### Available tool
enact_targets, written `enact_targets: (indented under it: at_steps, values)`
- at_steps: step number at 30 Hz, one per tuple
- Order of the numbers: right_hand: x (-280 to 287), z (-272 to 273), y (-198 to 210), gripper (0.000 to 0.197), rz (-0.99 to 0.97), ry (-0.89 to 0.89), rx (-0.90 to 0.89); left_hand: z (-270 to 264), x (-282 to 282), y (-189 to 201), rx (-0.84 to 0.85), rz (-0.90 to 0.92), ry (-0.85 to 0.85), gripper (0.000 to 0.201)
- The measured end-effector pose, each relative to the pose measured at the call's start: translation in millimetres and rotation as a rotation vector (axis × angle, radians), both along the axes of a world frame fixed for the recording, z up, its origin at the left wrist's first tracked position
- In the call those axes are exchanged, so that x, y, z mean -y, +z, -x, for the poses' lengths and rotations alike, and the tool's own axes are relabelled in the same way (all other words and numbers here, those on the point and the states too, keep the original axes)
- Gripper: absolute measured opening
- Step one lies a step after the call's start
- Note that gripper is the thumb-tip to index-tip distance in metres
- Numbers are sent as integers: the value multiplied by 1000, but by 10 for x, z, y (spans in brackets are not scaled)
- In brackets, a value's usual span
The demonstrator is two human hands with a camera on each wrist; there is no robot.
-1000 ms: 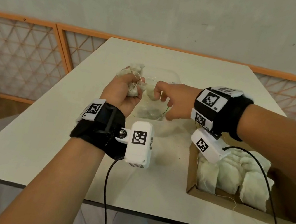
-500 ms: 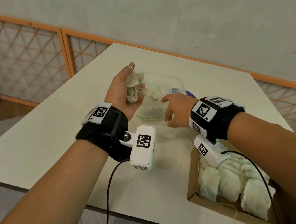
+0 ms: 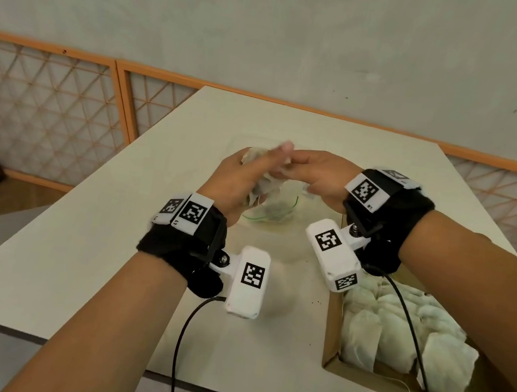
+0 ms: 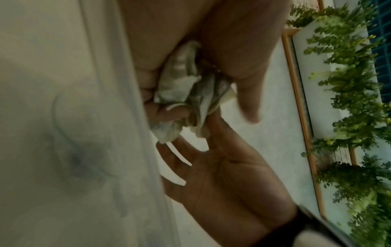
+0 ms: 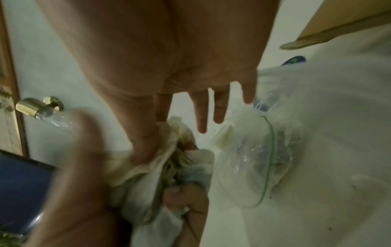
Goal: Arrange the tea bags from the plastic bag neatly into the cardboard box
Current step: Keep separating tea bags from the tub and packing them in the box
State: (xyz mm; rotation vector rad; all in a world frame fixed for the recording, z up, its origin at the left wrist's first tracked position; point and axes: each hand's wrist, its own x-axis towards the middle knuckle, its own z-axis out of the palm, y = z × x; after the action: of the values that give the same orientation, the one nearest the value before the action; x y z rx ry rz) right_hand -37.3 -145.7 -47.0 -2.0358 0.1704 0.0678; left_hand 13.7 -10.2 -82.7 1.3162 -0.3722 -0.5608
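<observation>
- The left hand is clenched round a crumpled bunch of tea bags, fingers curled under it, raised above the desk.
- The right hand meets it from the other side: thumb and forefinger pinch one bag out of that bunch, while the remaining fingers stick out straight and hold nothing.
- Near right corner of the desk: the cardboard box already holds rows of bags standing side by side.
- Further back, mid-desk under the hands: the plastic bag, clear with a green seal line, lying slack with a few bags apparently left inside.
- Risk, as I judge it: strings in the bunch may be tangled, so pulling one bag could drag others loose onto the desk.
- A hard tug could also tear the thin paper and spill tea.
</observation>
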Motion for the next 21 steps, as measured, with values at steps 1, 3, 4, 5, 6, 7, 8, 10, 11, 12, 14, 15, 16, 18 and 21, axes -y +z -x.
enact_targets:
  at_steps: [1, 3, 4, 5, 6, 7, 8, 10, 11, 12, 14, 15, 16, 18, 21]
  values:
    - [-21, -34, 5, 19, 18, -17, -34, 2, 3, -11, 4, 3, 28, 52]
    - [-87, -117, -16, 15, -40, -96, -67, -21, 2, -26, -52, 45, 106, 39]
    - [-115, -176, -39, 9, -88, -148, -66, -35, -1, -24, -92, 75, 151, 28]
    - [-135, -239, -61, 7, -108, -209, -56, -46, -8, -19, -137, 111, 195, 16]
    - [-139, -308, -88, 5, -89, -267, -56, -56, -12, -17, -192, 154, 231, 6]
    - [-133, -364, -112, 2, -18, -306, -65, -69, -18, -17, -245, 200, 264, 2]
    - [-100, -418, -154, 8, 97, -320, -86, -81, -23, -20, -287, 245, 292, 5]
    - [-53, -464, -235, 19, 353, -268, -160, -92, -24, -23, -322, 309, 324, 8]
    - [-56, -458, -266, 26, 451, -223, -195, -88, -19, -17, -328, 328, 326, 8]
    - [-67, -446, -302, 31, 514, -182, -220, -83, -11, -11, -332, 342, 322, 7]
    - [-120, -429, -337, 32, 601, -131, -231, -75, 3, 1, -338, 351, 322, 4]
    - [-143, -416, -327, 31, 632, -135, -219, -79, 9, 2, -336, 346, 326, 2]
    - [-140, -408, -304, 31, 639, -153, -189, -86, 12, 2, -338, 336, 329, 3]
    - [-90, -379, -224, 31, 520, -240, -87, -101, 3, 3, -355, 331, 331, 6]
    - [-8, -225, -53, 25, 226, -347, 82, -126, -19, 10, -418, 365, 339, 10]
